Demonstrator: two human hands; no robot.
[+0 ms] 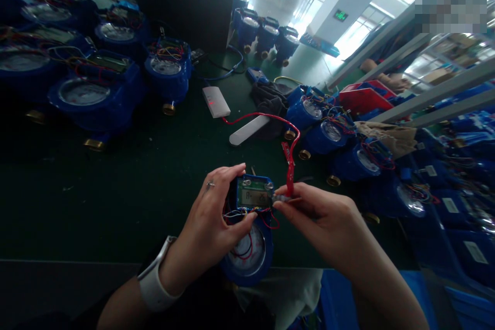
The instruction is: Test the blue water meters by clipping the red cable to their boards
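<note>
the step in hand looks like bringing a small grey plug (281, 198) to the side of the display unit (252, 193) on a blue meter (267, 258). the left hand (211, 216) has the unit clasped between thumb and fingers, the meter's round dial just below that thumb; the right hand (325, 211) pinches the plug between thumb and fingertips at the unit's right edge, though whether it is seated i cannot tell. the next move seems to call for a steady left clasp and a straight, light push or hold from the right. thin loose wires (265, 210) lie close under both grips and could snag. a red cable (296, 139) rises from the right pinch and curves away to a white box (215, 102); a white strip (247, 131) lies beyond the hands, and more blue meters (328, 134) stand beyond the right hand, clear of its reach to the unit.
</note>
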